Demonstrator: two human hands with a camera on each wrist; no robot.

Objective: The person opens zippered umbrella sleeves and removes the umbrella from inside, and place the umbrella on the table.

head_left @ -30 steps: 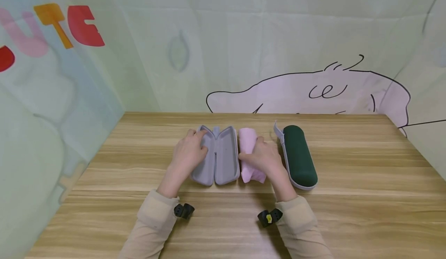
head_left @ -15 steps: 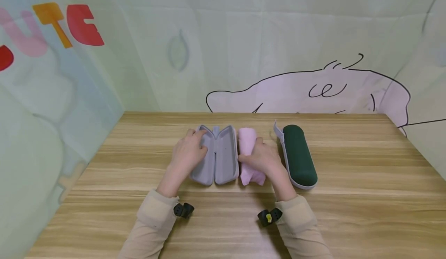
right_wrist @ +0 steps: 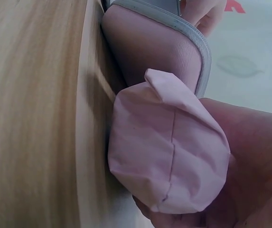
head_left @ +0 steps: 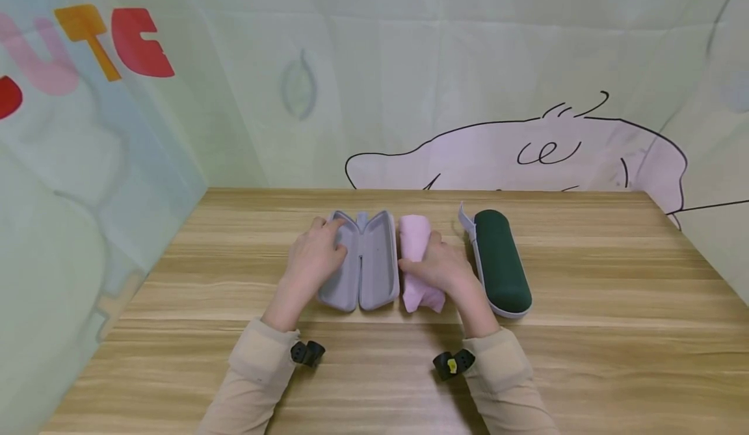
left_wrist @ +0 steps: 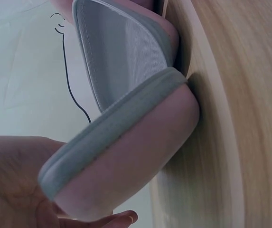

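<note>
An unzipped glasses case (head_left: 378, 263), grey inside and pink outside, lies spread open on the table in the head view. My left hand (head_left: 313, 253) grips its left half, thumb over the inner rim; in the left wrist view fingers (left_wrist: 121, 219) curl round the pink shell (left_wrist: 131, 164). That half is tilted up. Just right of the case, my right hand (head_left: 441, 264) holds a pink cloth bundle (head_left: 414, 235) lying lengthwise, thumb on its left side. The right wrist view shows the bundle's folded near end (right_wrist: 169, 147); what is inside is hidden.
A closed dark green glasses case (head_left: 501, 259) with a light grey edge and a strap (head_left: 467, 219) stands right of my right hand. A printed fabric backdrop (head_left: 374, 84) rises behind the wooden table (head_left: 374, 383).
The lower end of the pink cloth bundle spread slightly towards me early on. Both hands and the two cases stay almost where they were.
</note>
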